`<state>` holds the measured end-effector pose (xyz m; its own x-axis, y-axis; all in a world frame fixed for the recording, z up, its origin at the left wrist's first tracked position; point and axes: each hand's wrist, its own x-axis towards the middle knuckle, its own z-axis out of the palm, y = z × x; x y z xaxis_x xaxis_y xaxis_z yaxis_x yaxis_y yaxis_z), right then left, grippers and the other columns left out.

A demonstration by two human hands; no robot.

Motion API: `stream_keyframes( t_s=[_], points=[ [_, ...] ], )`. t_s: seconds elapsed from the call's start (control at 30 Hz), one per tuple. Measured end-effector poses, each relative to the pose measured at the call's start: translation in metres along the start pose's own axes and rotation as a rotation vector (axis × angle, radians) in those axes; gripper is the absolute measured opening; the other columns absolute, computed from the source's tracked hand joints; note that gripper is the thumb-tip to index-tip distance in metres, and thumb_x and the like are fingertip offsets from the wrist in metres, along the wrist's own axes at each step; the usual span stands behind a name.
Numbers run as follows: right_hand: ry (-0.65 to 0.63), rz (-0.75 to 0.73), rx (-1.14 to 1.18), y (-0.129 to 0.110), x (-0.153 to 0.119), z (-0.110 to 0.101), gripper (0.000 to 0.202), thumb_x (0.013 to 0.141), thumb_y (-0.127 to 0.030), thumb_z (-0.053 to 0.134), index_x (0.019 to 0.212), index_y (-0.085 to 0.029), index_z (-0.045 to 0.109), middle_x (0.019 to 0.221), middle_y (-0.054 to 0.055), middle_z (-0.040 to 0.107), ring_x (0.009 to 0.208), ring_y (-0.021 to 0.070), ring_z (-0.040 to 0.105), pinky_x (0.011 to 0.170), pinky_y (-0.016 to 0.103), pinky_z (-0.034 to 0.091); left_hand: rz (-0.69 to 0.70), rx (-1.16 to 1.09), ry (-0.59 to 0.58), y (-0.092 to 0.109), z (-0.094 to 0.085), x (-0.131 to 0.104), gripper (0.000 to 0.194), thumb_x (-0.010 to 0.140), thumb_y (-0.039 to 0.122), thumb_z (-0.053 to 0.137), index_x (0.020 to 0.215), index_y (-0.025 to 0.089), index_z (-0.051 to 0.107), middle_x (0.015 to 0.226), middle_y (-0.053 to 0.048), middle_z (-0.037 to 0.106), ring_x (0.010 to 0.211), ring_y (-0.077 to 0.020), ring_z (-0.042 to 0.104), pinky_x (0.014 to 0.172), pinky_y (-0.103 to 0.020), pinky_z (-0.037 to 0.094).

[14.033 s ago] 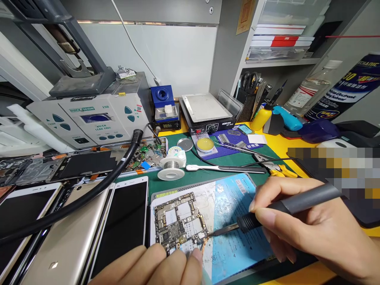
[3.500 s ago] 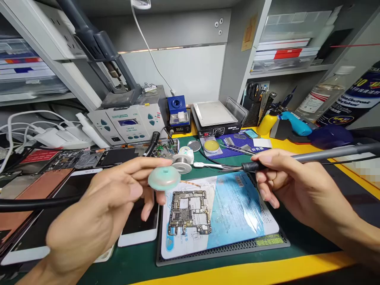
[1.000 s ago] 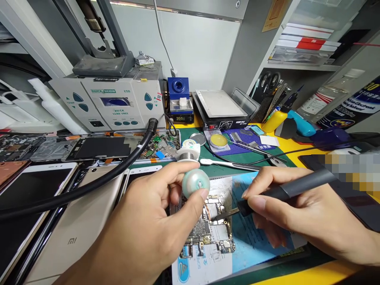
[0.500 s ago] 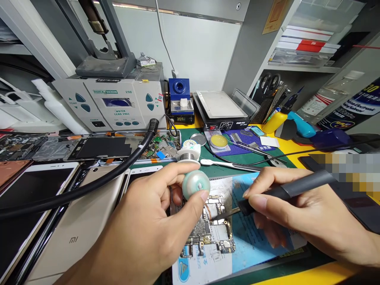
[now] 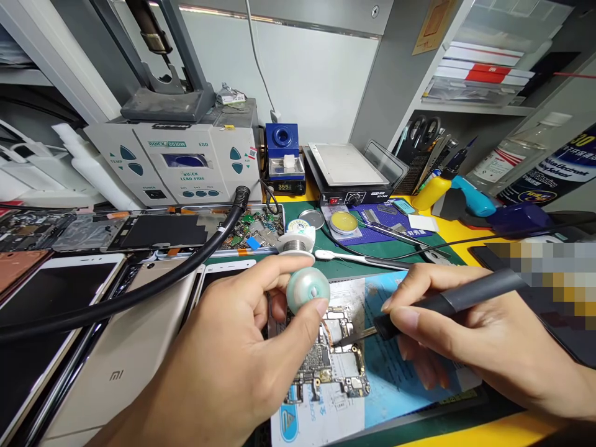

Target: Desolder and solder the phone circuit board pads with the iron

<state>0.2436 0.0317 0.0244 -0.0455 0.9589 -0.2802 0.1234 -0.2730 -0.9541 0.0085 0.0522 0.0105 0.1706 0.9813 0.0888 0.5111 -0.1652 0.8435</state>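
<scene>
Between its thumb and fingers, my left hand (image 5: 246, 338) pinches a round pale-green spool of desoldering braid (image 5: 300, 290). A short length of copper braid (image 5: 328, 332) runs from the spool down to a phone circuit board (image 5: 321, 357). My right hand (image 5: 470, 338) grips a black soldering iron (image 5: 449, 299) like a pen, coming in from the right. Its dark blade-like tip (image 5: 354, 337) meets the lower end of the braid over the board; exact contact is too small to make out. The board lies flat on a blue-and-white sheet (image 5: 391, 379), partly covered by my left thumb.
A hot air station (image 5: 181, 161) stands behind, its black hose (image 5: 186, 273) sweeping across the left. Several phones (image 5: 116, 347) lie at left. A solder reel (image 5: 295, 245), a flux tin (image 5: 343, 222), a white-handled brush (image 5: 354, 257) and a hot plate (image 5: 349, 164) sit beyond my hands.
The braid's lower end and the iron's tip have shifted very slightly on the board. Both hands keep nearly the same position and the same grip.
</scene>
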Motion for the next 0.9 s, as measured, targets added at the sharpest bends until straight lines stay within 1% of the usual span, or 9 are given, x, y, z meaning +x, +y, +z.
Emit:
stream_keyframes(
  t_s=[0.1,0.23,0.5,0.8,0.9],
  points=[
    [0.006,-0.014,-0.010,0.0002,-0.0006,0.0005,0.041,0.071,-0.052,0.098,0.064,-0.020,0.072,0.051,-0.001,0.068,0.038,0.0087,0.060,0.038,0.015,0.046,-0.011,-0.012,0.006,0.0003,0.0012,0.0016,0.031,0.089,0.040,0.073,0.116,0.029,0.082,0.057,0.010,0.043,0.049,-0.0095,0.045,0.044,-0.014,0.041],
    [0.001,-0.020,-0.047,0.0000,-0.0014,0.0001,0.043,0.073,-0.055,0.096,0.066,-0.020,0.072,0.052,0.000,0.068,0.038,0.0092,0.061,0.037,0.015,0.044,-0.011,-0.020,-0.017,0.0024,0.0027,0.0023,0.032,0.089,0.042,0.073,0.117,0.029,0.081,0.056,0.010,0.043,0.049,-0.0097,0.044,0.044,-0.014,0.042],
    [0.008,-0.032,-0.058,0.0002,-0.0020,-0.0001,0.041,0.075,-0.051,0.095,0.066,-0.019,0.072,0.053,-0.001,0.068,0.039,0.0093,0.062,0.037,0.014,0.042,0.040,0.033,-0.008,0.0000,0.0003,0.0019,0.030,0.091,0.041,0.069,0.115,0.027,0.081,0.056,0.010,0.041,0.048,-0.0106,0.042,0.043,-0.018,0.036],
    [-0.002,-0.031,-0.053,0.0007,-0.0014,-0.0004,0.039,0.075,-0.048,0.095,0.066,-0.019,0.071,0.053,-0.001,0.069,0.040,0.0096,0.063,0.037,0.015,0.042,-0.003,0.000,-0.004,0.0018,0.0009,0.0046,0.033,0.090,0.043,0.069,0.116,0.025,0.079,0.055,0.011,0.037,0.047,-0.0105,0.039,0.042,-0.019,0.033],
    [-0.009,-0.026,-0.037,0.0008,-0.0014,-0.0004,0.041,0.076,-0.050,0.095,0.067,-0.018,0.072,0.054,-0.002,0.068,0.040,0.0090,0.062,0.039,0.015,0.045,-0.001,0.003,-0.027,0.0027,0.0009,0.0031,0.034,0.091,0.042,0.068,0.119,0.025,0.079,0.054,0.011,0.037,0.047,-0.0110,0.039,0.043,-0.020,0.032]
  ],
)
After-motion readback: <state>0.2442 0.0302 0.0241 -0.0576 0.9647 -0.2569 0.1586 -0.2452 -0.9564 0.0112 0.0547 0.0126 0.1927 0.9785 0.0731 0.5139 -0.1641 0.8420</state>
